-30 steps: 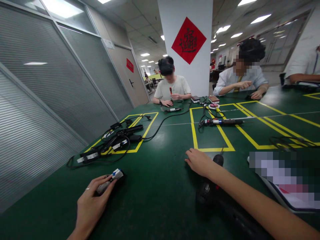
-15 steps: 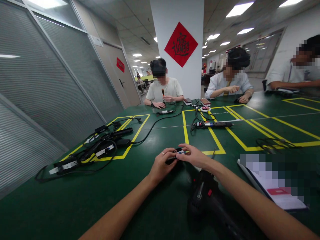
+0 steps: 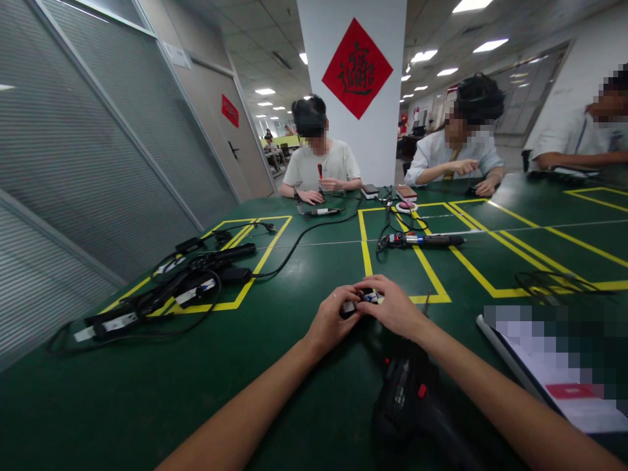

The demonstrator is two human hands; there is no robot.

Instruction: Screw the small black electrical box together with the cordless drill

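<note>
Both of my hands meet over the table and grip a small black case with white and blue parts (image 3: 371, 297). My left hand (image 3: 335, 318) is closed on its left side, a ring on one finger. From the right, my right hand (image 3: 392, 307) pinches the same case, thumb and fingertips near the blue and white pieces. Fingers cover most of the case, so its exact kind cannot be told. Beneath my right forearm lies a black power drill (image 3: 409, 392) with red buttons, its thin bit pointing away from me.
Black cabled tools (image 3: 196, 278) lie at the left on the green table (image 3: 147, 392). A pen-like electric screwdriver (image 3: 426, 240) rests ahead, a tablet or booklet (image 3: 554, 373) at the right. Across the table sit several people, one (image 3: 321, 163) holding an orange-handled screwdriver (image 3: 320, 173).
My hands have shifted slightly right with the case, and more of its inner parts show between the fingers. The whole view has tilted a little downward.
</note>
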